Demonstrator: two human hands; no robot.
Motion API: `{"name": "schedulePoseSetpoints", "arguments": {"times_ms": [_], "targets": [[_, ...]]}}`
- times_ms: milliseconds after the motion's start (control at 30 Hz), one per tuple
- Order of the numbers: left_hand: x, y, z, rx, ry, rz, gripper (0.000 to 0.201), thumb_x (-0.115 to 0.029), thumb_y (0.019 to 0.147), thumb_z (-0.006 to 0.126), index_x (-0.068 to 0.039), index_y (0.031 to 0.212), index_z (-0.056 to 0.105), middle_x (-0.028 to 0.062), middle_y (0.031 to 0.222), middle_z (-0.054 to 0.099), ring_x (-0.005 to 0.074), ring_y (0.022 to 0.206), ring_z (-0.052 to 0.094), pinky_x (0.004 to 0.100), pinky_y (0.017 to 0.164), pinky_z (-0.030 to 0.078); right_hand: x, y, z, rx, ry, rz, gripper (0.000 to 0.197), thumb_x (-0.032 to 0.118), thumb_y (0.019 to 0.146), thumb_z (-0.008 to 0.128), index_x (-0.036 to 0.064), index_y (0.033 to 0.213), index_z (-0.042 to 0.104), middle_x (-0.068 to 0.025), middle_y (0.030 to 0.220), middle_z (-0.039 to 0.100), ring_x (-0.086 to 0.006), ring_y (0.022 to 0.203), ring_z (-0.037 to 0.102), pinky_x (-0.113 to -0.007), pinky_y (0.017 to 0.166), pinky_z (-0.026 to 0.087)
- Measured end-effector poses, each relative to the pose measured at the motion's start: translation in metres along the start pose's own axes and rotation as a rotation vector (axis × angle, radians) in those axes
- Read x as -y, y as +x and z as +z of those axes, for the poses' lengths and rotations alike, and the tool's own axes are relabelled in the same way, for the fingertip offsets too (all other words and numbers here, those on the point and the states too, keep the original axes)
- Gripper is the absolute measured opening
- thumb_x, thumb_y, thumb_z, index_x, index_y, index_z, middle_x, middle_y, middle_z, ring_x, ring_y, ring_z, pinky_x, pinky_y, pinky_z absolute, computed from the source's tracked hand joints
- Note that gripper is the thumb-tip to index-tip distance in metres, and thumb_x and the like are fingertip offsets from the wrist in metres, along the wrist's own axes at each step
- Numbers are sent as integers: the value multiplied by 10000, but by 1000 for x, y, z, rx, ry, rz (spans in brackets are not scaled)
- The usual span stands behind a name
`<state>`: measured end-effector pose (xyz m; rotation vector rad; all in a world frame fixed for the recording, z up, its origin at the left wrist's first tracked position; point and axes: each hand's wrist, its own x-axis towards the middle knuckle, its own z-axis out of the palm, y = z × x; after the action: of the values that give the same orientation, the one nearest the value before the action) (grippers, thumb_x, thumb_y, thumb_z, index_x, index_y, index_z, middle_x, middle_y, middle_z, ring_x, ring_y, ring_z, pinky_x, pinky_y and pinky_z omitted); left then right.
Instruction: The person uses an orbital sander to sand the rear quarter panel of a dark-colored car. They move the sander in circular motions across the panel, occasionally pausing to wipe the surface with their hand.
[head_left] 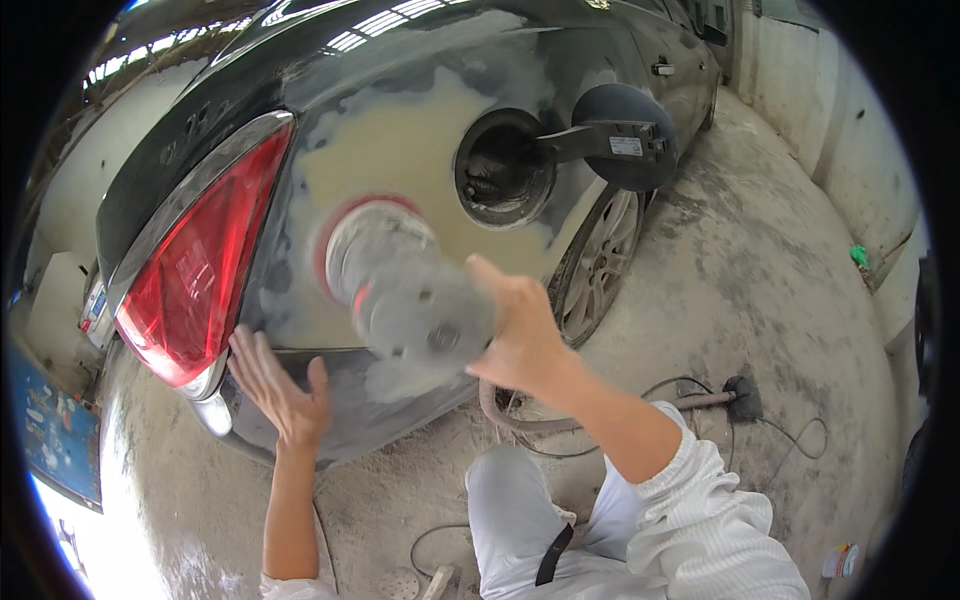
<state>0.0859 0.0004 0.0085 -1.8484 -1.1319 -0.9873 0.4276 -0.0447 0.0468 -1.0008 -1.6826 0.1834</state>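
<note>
From where I stand, the right hand (525, 335) grasps the back end of a gray sander (405, 285), its fingers partly hidden, and the tool's round pad is at the lower part of the pale filler patch (400, 150) on the dark car (270, 85), though blur makes full contact hard to judge. The left hand (285, 395) grasps nothing, fingers extended beside the lower tip of the red tail light (210, 260); the fuel flap (625, 140) hangs open to the right.
</note>
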Motion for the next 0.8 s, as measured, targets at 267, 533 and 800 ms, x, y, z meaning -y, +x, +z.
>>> {"name": "schedulePoseSetpoints", "arguments": {"times_ms": [267, 533, 800], "targets": [[-67, 144, 23, 268, 198, 279, 1015, -600, 1004, 705, 125, 1662, 433, 304, 1793, 355, 443, 1711, 252, 581, 1394, 196, -36, 88, -76, -242, 225, 58, 243, 150, 829, 893, 26, 1022, 815, -172, 904, 825, -329, 864, 830, -417, 807, 633], [-145, 195, 71, 304, 375, 316, 1011, -682, 1070, 553, 84, 1712, 398, 260, 1831, 319, 392, 1726, 235, 514, 1414, 154, -55, 146, -130, -224, 435, 217, 174, 119, 873, 908, -14, 899, 799, -45, 734, 721, -119, 532, 590, -298, 493, 435], [-139, 20, 97, 548, 320, 685, 1001, -742, 1139, 322, 52, 1747, 356, 207, 1856, 297, 352, 1736, 227, 475, 1420, 137, -21, 127, -79, -242, 220, 45, 229, 127, 858, 926, -31, 993, 828, -67, 829, 814, -148, 702, 745, -326, 660, 577]]}}
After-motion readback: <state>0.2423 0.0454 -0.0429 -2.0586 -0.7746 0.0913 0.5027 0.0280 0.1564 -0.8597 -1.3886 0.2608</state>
